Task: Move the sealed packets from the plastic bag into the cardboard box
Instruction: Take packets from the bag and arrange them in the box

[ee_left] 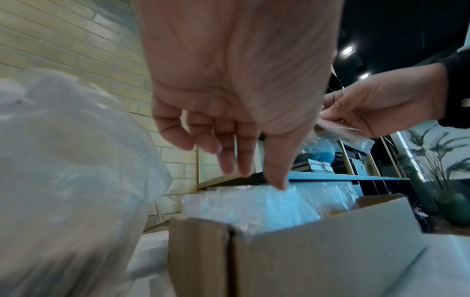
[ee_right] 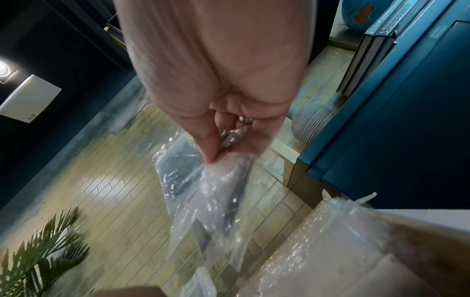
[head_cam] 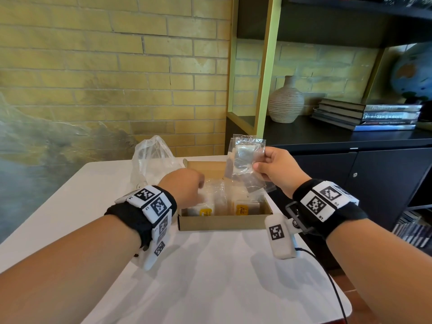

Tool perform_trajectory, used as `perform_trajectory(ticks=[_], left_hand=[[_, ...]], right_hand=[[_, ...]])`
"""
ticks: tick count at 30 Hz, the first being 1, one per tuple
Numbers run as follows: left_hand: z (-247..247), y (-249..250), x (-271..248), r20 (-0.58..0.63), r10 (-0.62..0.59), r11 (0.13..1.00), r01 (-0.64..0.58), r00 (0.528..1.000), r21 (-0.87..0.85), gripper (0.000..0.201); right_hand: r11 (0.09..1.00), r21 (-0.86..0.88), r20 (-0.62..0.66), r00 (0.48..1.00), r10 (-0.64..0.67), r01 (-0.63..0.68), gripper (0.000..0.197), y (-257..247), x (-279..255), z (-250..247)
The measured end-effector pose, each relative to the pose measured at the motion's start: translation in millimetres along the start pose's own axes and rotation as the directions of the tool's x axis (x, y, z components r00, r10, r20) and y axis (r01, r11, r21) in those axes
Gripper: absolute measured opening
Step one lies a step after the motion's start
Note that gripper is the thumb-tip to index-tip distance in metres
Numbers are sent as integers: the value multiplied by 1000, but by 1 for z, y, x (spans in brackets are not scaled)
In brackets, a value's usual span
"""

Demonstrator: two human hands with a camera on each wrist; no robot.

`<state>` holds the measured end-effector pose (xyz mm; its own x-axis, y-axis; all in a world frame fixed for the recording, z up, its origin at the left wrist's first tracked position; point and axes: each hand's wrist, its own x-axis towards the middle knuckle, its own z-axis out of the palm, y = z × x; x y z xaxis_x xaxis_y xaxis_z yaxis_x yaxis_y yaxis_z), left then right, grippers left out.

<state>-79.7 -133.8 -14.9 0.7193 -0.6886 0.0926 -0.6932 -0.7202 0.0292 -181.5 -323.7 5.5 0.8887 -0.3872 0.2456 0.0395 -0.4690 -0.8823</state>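
Note:
An open cardboard box point(head_cam: 222, 222) sits on the white table point(head_cam: 210, 277), with several clear sealed packets point(head_cam: 243, 206) standing inside. My left hand point(head_cam: 187, 183) reaches over the box's left part, its straight fingers point(ee_left: 277, 176) pointing down and touching the tops of the packets point(ee_left: 254, 203). It holds nothing. My right hand point(head_cam: 273, 169) is raised above the box's far right corner and pinches a small bunch of clear sealed packets point(head_cam: 245, 160), also seen hanging from my fingers in the right wrist view point(ee_right: 216, 191). The crumpled clear plastic bag point(head_cam: 152, 157) stands left of the box.
A black cabinet point(head_cam: 362, 174) with a ribbed vase point(head_cam: 285, 101), stacked books point(head_cam: 367, 115) and a globe point(head_cam: 413, 73) stands to the right. A yellow brick wall point(head_cam: 117, 66) lies behind the table. A cable point(head_cam: 327, 277) trails from my right wrist over the table's right edge.

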Motion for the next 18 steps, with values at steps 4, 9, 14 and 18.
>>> perform_trajectory(ticks=[4,9,14,18], left_hand=[[-9,9,1,-97,-41,853,-16,994,-522,55],[-16,24,1,-54,-32,473,-32,998,-881,62],[-18,27,1,6,-82,218,24,997,-976,17],[-20,27,2,-43,-150,244,-5,988,-970,10]], right_hand=[[999,42,64,997,-32,29,23,-2,0,5],[981,187,150,986,-72,44,33,-10,-1,16],[983,177,56,996,-65,54,18,-13,4,24],[981,192,34,999,-19,12,19,-13,6,29]])
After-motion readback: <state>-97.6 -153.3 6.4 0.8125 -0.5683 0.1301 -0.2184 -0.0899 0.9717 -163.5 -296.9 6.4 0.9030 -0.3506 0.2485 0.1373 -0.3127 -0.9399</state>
